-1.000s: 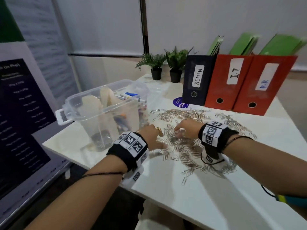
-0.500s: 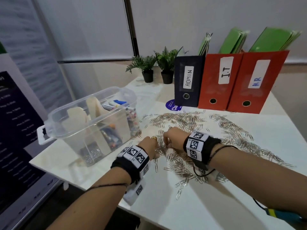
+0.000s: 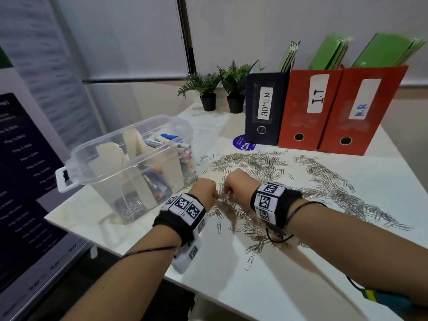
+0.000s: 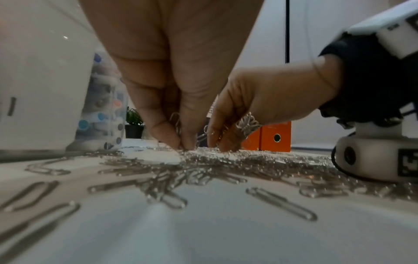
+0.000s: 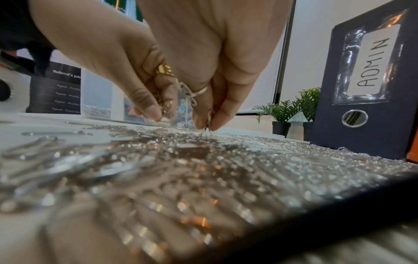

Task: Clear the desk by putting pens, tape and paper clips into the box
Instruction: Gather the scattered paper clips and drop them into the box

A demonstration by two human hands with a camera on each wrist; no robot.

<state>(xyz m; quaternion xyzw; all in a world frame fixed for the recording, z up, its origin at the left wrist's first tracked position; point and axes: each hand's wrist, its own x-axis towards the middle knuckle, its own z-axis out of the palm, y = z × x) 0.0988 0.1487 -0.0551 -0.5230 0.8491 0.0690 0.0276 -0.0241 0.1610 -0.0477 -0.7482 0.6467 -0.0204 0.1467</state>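
Left hand and right hand, fingertips down side by side, each pinching paper clips from the pile spread across the bench. Clear box just left, holding pens and some clips.

Both hands' fingers pinch paper clips off the desk.

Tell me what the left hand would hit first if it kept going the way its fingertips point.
The left hand points down, fingertips pinched in the paper clips; it would meet those clips at once, then the desk just beneath.
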